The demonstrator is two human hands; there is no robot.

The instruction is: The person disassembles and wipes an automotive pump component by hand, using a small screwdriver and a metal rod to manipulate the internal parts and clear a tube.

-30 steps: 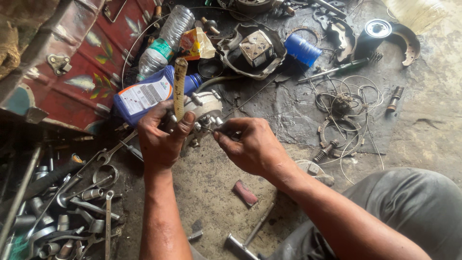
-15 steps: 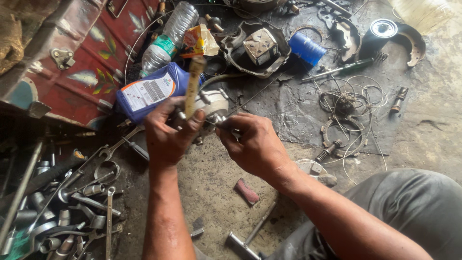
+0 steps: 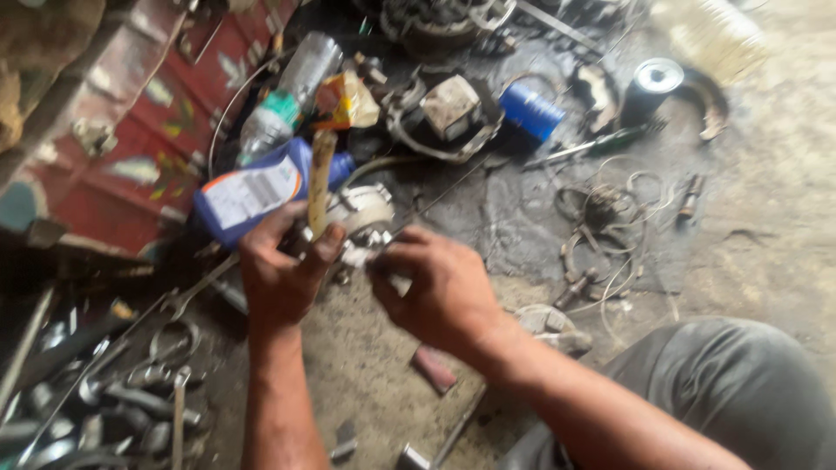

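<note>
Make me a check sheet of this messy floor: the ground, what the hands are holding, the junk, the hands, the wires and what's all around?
Surface: grimy, oil-stained ground.
Job's things: a round metal part held between both hands; a flat yellowish stick stands up from the left hand's grip.
Clutter: blue bottle, clear plastic bottle, blue cylinder, dark can, spanners at lower left.
Grips: left hand closed on the stick and part; right hand pinching at the part's edge, blurred.
Cables: loose wire coils at right.
Surroundings: red painted metal panel at upper left; the person's grey trouser leg.
</note>
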